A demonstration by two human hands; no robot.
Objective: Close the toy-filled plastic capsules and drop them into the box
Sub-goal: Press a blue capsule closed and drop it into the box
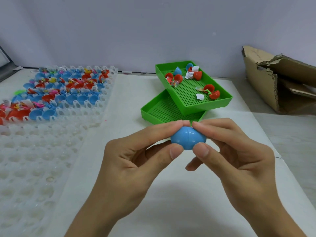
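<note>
**Both hands pinch a closed blue capsule above the table**

The fingertips (183,123) of the left hand (130,161) and those of the right hand (239,158) meet on top of a smooth blue egg-shaped plastic capsule (187,138), while both thumbs press against its near underside. Each hand pinches one half; the seam between the halves runs across the middle, and the two halves sit together. The capsule is held in the air over the white table surface (171,194), just in front of the green trays.

Just beyond the hands lie two green perforated plastic trays: the lower tray (153,112) holds nothing that can be seen, and the upper tray (220,101) rests tilted across it, holding open red and blue capsule halves (177,77), small toys and paper slips.

To the left, a translucent white plastic holder grid (34,159) covers the table; its far rows are packed with open red and blue capsules (68,86) carrying toys.

At the far right stands a torn brown cardboard box (266,82), well apart from the hands.
</note>
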